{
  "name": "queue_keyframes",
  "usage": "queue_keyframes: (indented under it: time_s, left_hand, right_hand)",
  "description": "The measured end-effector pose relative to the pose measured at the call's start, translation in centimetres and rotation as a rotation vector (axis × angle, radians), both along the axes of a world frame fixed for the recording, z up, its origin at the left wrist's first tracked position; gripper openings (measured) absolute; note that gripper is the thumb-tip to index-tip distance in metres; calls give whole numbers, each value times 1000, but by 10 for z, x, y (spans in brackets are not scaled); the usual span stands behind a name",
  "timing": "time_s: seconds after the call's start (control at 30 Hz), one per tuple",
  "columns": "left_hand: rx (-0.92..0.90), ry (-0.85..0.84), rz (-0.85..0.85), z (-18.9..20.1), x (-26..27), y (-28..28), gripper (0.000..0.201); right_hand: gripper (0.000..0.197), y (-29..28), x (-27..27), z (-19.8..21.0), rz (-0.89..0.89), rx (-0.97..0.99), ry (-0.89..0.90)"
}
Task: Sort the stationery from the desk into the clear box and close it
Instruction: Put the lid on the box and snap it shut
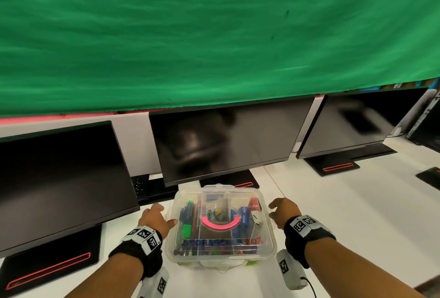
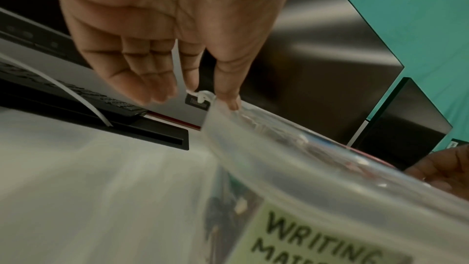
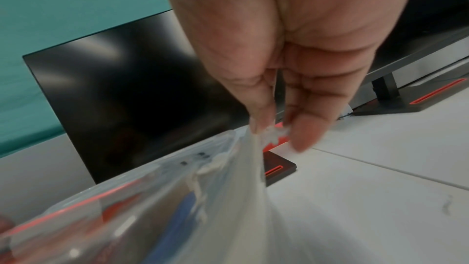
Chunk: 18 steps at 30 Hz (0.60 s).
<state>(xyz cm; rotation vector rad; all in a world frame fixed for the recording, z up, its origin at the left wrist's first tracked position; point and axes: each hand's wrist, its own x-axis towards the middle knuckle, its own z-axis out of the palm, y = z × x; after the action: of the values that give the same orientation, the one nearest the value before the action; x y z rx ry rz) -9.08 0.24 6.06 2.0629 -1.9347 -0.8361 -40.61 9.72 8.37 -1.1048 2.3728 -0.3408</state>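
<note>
While the clear box (image 1: pixel 221 226) sits lidded at lower centre of the frame, your left hand (image 1: pixel 156 219) and right hand (image 1: pixel 283 212) flank it, fingers loosely extended, thumbs touching its rim.

Two bare forearms are seen rising from the bottom edge of the head view, and no sleeves are worn. Each wrist is wrapped in a black fabric band: the left band (image 1: pixel 137 251) at lower left, the right band (image 1: pixel 307 238) at lower right. On top of each band a light grey block printed with black-and-white square coded markers is carried. Below each wrist a grey-white rounded camera housing is strapped, also marked with a coded square; from the right housing (image 1: pixel 289 271) a thin black cable is led downward. No rings are seen on the fingers in the wrist views.
</note>
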Motion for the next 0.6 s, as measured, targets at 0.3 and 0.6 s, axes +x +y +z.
queue_keyframes:
  time_s: [0.3,0.6]
  left_hand:
    - [-70,-78,-70,1,-8,-2,37]
    - [43,-153,-42,16,-10,-5,46]
  right_hand:
    - [29,-6,21,-7,44,98,105]
    - [28,-21,15,-1,134,99,170]
